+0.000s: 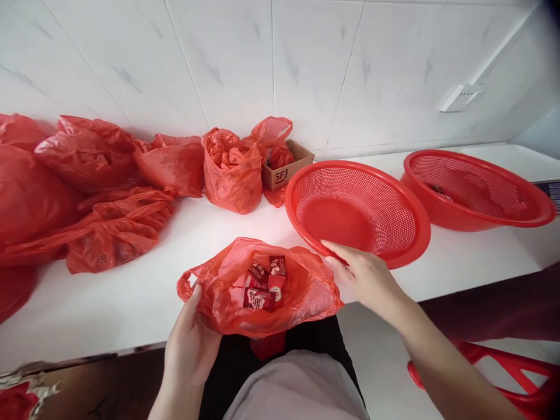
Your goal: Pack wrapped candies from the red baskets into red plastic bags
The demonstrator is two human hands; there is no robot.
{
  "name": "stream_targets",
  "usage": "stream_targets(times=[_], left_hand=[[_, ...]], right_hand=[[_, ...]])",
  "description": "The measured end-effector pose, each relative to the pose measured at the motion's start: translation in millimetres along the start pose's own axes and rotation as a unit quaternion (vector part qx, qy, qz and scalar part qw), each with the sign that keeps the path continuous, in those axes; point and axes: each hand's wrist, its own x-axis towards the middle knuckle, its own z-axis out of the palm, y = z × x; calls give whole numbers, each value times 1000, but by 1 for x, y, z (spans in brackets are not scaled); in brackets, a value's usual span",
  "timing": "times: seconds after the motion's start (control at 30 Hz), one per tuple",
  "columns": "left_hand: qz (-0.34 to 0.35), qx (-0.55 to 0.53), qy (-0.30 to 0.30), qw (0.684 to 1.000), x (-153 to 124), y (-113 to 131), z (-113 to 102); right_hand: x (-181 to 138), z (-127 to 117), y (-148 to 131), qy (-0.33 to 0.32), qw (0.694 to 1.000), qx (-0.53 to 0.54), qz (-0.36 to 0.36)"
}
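Note:
A red plastic bag hangs with its mouth wide at the table's front edge. Inside it lie several small dark red printed packets. My left hand grips the bag's left side near the handle loop, thumb in front and the other fingers partly hidden behind the plastic. At the bag's right edge is my right hand, index finger stretched over the near rim of a red perforated basket and thumb apart from it. Its other fingers are mostly hidden. The basket's bottom shows no contents.
Several filled red plastic bags line the white table on the left and along the tiled wall. A small cardboard box stands behind the basket. To the right, a second red basket holds a few small items. A red stool is below.

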Motion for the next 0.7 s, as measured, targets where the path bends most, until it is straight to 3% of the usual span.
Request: stream_targets(times=[0.1,0.17,0.27,0.33,0.47,0.53,0.63,0.7], left_hand=[[0,1,-6,1000,-2,1,-1],[4,-3,-13,1000,-3,1,-1],[6,-15,-19,1000,-4,1,-4],[0,-25,-34,999,-2,0,-8],[-11,-24,-74,997,3,-2,-17],[-10,-26,-80,996,4,-1,-18],[-5,-25,-69,997,3,0,-14],[-1,-16,-49,999,1,0,-11]], right_hand=[[30,-22,23,-63,998,26,15],[50,-31,45,-124,991,-32,33],[66,-30,72,-270,953,-118,74],[68,-22,81,-315,937,-134,72],[75,-13,85,-312,936,-156,46],[83,-18,82,-279,948,-141,63],[90,-32,67,-189,975,67,98],[86,-40,46,-144,952,253,98]])
